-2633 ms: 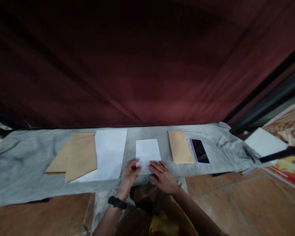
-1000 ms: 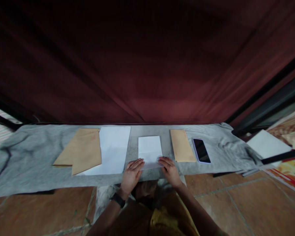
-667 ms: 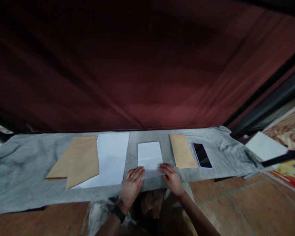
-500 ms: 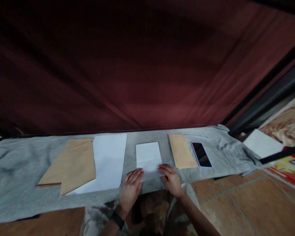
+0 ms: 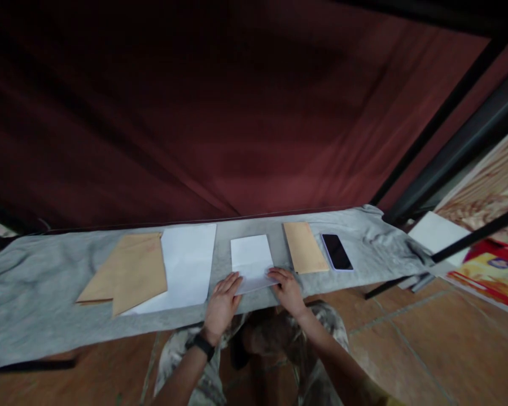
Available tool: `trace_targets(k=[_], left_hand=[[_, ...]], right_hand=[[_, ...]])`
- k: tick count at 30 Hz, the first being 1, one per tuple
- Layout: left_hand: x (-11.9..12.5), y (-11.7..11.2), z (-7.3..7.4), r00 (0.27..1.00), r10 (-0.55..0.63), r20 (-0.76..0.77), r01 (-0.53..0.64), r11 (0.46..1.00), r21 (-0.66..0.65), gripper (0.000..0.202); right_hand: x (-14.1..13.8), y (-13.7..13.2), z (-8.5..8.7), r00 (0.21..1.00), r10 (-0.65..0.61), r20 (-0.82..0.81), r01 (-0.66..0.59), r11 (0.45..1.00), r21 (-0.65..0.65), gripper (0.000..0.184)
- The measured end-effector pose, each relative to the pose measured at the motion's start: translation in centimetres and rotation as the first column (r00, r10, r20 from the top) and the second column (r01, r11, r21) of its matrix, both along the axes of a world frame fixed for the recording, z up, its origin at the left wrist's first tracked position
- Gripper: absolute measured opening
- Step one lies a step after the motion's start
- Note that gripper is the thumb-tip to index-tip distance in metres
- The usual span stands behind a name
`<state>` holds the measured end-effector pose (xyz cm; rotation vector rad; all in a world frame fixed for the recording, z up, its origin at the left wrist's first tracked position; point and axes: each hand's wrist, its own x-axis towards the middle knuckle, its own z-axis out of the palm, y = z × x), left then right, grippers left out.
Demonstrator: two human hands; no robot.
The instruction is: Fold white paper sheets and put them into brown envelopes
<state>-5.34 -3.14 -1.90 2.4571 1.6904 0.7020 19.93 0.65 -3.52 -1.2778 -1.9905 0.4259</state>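
Observation:
A folded white sheet of paper (image 5: 251, 256) lies on the grey cloth (image 5: 34, 282) in front of me. My left hand (image 5: 222, 300), a black band on its wrist, rests with fingers stretched flat at the sheet's near left corner. My right hand (image 5: 287, 288) lies on the near right corner, fingers together and pressing on the paper's lower edge, which lifts slightly between the two hands.
Left of the sheet lie a larger white sheet (image 5: 185, 270) and brown envelopes (image 5: 129, 272). To the right are a narrow brown envelope (image 5: 303, 254) and a dark phone (image 5: 337, 251). A dark red curtain (image 5: 220, 124) hangs behind. Tiled floor (image 5: 406, 344) is at the right.
My hands slid apart from the middle of the sheet's near edge to its two near corners. Since then they have stayed there; only the view has shifted.

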Motion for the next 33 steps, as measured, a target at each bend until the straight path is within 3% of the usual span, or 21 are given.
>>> trace_targets(k=[5, 9, 20, 28, 33], left_hand=[[0.1, -0.1, 0.4, 1.000, 0.019, 0.013, -0.019, 1.000, 0.005, 0.053], [0.1, 0.0, 0.5, 1.000, 0.006, 0.006, -0.006, 1.000, 0.024, 0.047], [0.5, -0.3, 0.6, 0.999, 0.021, -0.025, -0.021, 1.000, 0.006, 0.044], [0.9, 0.8, 2.5, 0.987, -0.026, -0.158, 0.005, 0.992, -0.130, 0.045], [-0.9, 3.4, 4.2, 0.997, -0.080, -0.012, 0.075, 0.963, -0.259, 0.027]], right_hand=[[-0.4, 0.2, 0.4, 0.996, -0.038, -0.080, 0.038, 0.999, -0.001, 0.041], [-0.9, 0.4, 0.4, 0.988, -0.046, -0.146, 0.047, 0.999, 0.002, 0.039], [-0.4, 2.0, 0.0, 0.996, 0.008, -0.088, -0.013, 0.998, -0.060, 0.042], [1.2, 3.5, 1.9, 0.985, 0.169, -0.031, -0.172, 0.977, -0.124, 0.039], [1.6, 4.9, 3.0, 0.979, 0.204, 0.031, -0.191, 0.953, -0.234, 0.029]])
